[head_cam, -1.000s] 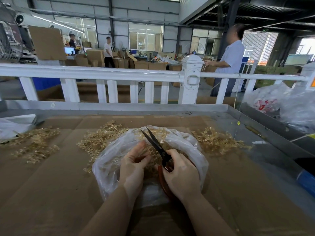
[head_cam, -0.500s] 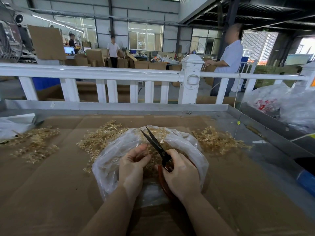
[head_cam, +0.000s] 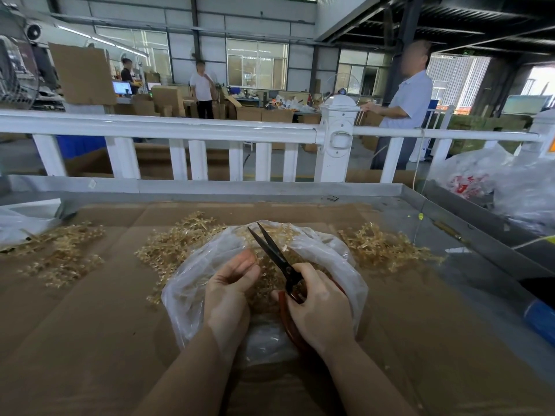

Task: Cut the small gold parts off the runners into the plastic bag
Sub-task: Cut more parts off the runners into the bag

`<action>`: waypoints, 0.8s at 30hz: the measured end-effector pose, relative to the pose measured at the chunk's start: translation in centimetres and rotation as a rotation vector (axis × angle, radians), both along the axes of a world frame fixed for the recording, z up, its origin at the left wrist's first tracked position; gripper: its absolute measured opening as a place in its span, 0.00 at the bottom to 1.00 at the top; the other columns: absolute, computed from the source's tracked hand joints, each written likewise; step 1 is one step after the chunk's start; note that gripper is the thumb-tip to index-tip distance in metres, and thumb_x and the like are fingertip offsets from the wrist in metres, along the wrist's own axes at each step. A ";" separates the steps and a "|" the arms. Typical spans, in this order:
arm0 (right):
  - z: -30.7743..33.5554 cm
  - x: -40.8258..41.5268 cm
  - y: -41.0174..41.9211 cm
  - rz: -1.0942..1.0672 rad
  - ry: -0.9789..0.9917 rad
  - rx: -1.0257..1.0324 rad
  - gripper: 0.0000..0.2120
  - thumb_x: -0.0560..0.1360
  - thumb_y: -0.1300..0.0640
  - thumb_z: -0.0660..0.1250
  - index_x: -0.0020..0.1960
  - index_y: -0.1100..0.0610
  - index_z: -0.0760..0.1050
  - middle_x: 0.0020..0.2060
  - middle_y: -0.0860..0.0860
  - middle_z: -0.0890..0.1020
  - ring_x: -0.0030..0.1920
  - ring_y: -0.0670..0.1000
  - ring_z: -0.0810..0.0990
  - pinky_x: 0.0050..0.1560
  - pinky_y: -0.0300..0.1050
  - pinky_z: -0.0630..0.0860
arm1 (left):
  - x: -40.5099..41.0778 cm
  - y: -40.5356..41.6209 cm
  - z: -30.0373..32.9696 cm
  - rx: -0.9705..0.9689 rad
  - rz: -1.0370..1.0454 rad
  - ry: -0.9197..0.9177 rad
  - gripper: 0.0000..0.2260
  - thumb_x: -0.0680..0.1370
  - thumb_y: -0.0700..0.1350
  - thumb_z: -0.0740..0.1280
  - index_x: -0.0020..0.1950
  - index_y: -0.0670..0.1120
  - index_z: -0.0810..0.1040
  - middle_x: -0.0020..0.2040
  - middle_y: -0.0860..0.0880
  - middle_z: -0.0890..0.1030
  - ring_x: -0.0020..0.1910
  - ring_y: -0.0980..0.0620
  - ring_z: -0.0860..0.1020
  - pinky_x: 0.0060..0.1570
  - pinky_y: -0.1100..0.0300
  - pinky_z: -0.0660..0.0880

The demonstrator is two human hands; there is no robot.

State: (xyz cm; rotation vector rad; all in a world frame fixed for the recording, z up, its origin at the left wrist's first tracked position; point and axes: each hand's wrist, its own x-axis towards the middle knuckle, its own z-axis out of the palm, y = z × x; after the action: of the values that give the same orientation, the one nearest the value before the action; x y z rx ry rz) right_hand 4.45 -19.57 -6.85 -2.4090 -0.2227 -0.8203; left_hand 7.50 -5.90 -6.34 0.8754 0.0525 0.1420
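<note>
From the head camera, both hands work over the open plastic bag point(head_cam: 327, 256), which sits in the middle of the brown cardboard point(head_cam: 99, 319) on the table. The right hand point(head_cam: 318, 307) has its fingers curled round the red handles of the black scissors point(head_cam: 274, 255). The blades point up and away and are a little apart at the tips. The left hand point(head_cam: 229, 283) has its fingers bent down into the bag. It seems to pinch a gold runner there, but the fingers hide it, so I cannot tell for sure. Cut gold bits lie inside the bag. More gold runners point(head_cam: 381, 250) lie in heaps beside the bag, left and right.

To do this step well, I think the left hand should hold the runner low over the bag mouth. Then each snipped part drops in, not onto the cardboard. The fingers should stay back from the blades.
</note>
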 end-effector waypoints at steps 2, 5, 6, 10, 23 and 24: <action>0.0 0.0 0.0 0.001 0.004 -0.005 0.18 0.70 0.45 0.74 0.56 0.50 0.76 0.44 0.44 0.81 0.46 0.44 0.78 0.45 0.30 0.70 | 0.0 -0.1 0.1 -0.018 0.003 0.012 0.16 0.74 0.26 0.64 0.54 0.43 0.78 0.48 0.48 0.83 0.48 0.56 0.81 0.41 0.69 0.78; 0.0 0.0 -0.1 0.005 0.008 -0.008 0.19 0.70 0.45 0.74 0.57 0.50 0.76 0.45 0.45 0.81 0.46 0.44 0.78 0.46 0.30 0.69 | 0.1 -0.1 0.1 -0.025 0.005 0.021 0.12 0.74 0.26 0.64 0.49 0.42 0.77 0.43 0.46 0.78 0.45 0.52 0.79 0.44 0.65 0.80; 0.0 0.0 -0.1 0.005 0.010 -0.011 0.19 0.70 0.46 0.74 0.57 0.50 0.76 0.45 0.45 0.81 0.47 0.44 0.78 0.46 0.30 0.69 | 0.1 -0.2 0.1 -0.019 0.006 0.021 0.11 0.74 0.27 0.64 0.47 0.42 0.76 0.41 0.45 0.76 0.43 0.51 0.77 0.47 0.62 0.79; 0.1 -0.1 -0.2 0.022 0.051 -0.026 0.19 0.71 0.46 0.73 0.59 0.49 0.75 0.47 0.44 0.80 0.48 0.43 0.78 0.47 0.24 0.64 | 0.3 -0.2 0.0 0.042 0.015 0.029 0.09 0.75 0.28 0.63 0.48 0.39 0.78 0.41 0.44 0.80 0.41 0.50 0.80 0.47 0.58 0.79; 0.4 -0.3 -0.1 0.076 0.059 -0.040 0.18 0.71 0.43 0.72 0.56 0.49 0.76 0.45 0.44 0.80 0.47 0.43 0.77 0.44 0.23 0.64 | 0.7 0.1 0.0 -0.002 -0.062 0.023 0.10 0.76 0.27 0.61 0.44 0.41 0.75 0.35 0.47 0.78 0.34 0.56 0.81 0.36 0.66 0.79; 0.4 -0.3 -0.1 0.075 0.050 -0.034 0.18 0.70 0.42 0.72 0.55 0.50 0.76 0.45 0.44 0.80 0.47 0.43 0.78 0.44 0.25 0.65 | 0.7 0.2 0.0 0.023 -0.102 0.005 0.10 0.76 0.27 0.61 0.42 0.40 0.75 0.36 0.46 0.79 0.34 0.55 0.81 0.35 0.64 0.79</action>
State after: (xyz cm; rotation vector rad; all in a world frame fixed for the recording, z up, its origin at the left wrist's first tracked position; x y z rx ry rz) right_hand 4.19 -19.64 -6.45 -2.4342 -0.3083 -0.7270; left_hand 8.19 -5.73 -6.36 0.8994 0.0105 0.0448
